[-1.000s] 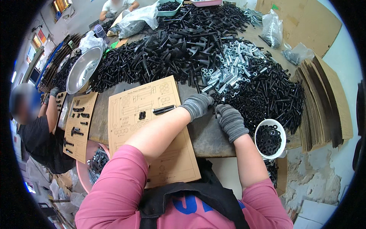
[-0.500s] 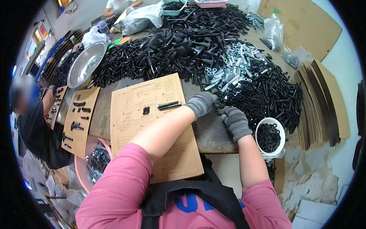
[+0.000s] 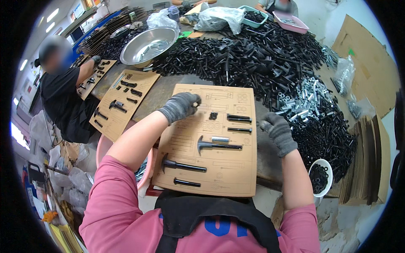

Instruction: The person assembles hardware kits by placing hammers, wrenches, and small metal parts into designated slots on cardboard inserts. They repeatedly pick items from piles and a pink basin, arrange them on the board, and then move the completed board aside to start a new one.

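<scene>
A printed cardboard sheet (image 3: 236,177) lies before me at the table's near edge. On it are black bolts (image 3: 239,118), small black pieces (image 3: 213,115), a silver sleeve (image 3: 220,139), two black T-shaped parts (image 3: 223,146) and a shorter black bolt (image 3: 187,182). My left hand (image 3: 179,109), in a grey knit glove, is over the sheet's upper left, fingers curled together around something too small to make out. Beside the right edge, between sheet and parts heap, my gloved right hand (image 3: 279,134) has its fingers closed; their contents, if any, are hidden.
Black parts (image 3: 211,59) and silver sleeves (image 3: 301,101) heap across the table. A white tub of black washers (image 3: 328,185) stands right, near stacked cardboard (image 3: 363,164). Leftward are a metal bowl (image 3: 130,59), another filled sheet (image 3: 141,95), a pink tub (image 3: 103,147) and a co-worker (image 3: 61,101).
My left hand has moved left from the heap to the sheet's upper left. My right hand has drawn back beside the sheet. The view has shifted, uncovering the parts my left arm hid.
</scene>
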Motion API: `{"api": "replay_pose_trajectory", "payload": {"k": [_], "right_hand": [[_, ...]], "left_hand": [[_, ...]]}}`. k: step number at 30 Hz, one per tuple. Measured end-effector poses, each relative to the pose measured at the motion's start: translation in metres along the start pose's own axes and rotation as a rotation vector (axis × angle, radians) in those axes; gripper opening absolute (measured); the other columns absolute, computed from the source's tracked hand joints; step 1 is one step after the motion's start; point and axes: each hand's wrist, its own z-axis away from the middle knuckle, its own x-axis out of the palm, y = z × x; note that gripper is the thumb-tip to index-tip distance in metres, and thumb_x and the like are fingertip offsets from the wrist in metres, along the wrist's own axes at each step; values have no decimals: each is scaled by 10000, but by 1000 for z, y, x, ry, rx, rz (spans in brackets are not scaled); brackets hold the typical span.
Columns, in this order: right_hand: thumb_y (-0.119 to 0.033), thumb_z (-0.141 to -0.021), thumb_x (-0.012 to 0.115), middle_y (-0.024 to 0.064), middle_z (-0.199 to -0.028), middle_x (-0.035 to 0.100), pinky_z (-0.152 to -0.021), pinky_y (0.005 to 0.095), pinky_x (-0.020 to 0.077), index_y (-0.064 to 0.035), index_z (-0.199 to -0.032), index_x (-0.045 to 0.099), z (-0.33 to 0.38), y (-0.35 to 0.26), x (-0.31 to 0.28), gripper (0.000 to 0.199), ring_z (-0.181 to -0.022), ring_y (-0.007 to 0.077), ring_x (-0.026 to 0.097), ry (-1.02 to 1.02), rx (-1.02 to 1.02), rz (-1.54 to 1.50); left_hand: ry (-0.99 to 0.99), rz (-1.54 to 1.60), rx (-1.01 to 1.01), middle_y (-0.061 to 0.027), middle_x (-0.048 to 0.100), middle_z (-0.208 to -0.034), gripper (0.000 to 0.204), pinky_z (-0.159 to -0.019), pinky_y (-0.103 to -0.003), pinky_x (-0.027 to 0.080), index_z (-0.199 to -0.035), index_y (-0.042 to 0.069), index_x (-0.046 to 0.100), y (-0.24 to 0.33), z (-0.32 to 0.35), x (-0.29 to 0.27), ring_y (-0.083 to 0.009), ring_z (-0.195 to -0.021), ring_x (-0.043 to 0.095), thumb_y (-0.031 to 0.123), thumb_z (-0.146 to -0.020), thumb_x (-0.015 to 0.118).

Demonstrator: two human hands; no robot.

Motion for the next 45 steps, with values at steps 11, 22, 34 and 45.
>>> {"api": "replay_pose_trajectory", "payload": {"k": [11,22,34,45], "right_hand": [[-232,-767,541,155,-921,599,-770,389,441,-85,-942,590,-103,-132,127,233,-880,316,562,-427,-119,196],[-203,-750,591,112,-860,608,-766,357,443,-127,-926,614,-103,-146,137,193,-844,281,568,-516,-277,71],[-189,-801,494,134,-982,561,-777,384,456,-131,-963,607,-113,-132,134,205,-897,296,558,-549,-209,436],[-183,-797,498,152,-970,554,-754,375,474,-73,-946,598,-106,-127,132,211,-910,292,567,-477,-210,503]], "left_hand": [[-123,142,-92,-130,608,-815,284,-701,-348,462,-956,80,567,-39,28,9,-288,-777,579,151,-689,635],[-139,294,-5,-131,602,-870,299,-725,-354,447,-958,70,575,-56,26,9,-294,-830,567,162,-689,669],[-50,254,-35,-126,614,-821,327,-731,-335,459,-983,46,567,-57,35,18,-269,-791,587,160,-685,645],[16,309,-75,-144,613,-844,261,-725,-333,456,-950,47,580,-33,26,27,-280,-800,586,159,-717,622]]}}
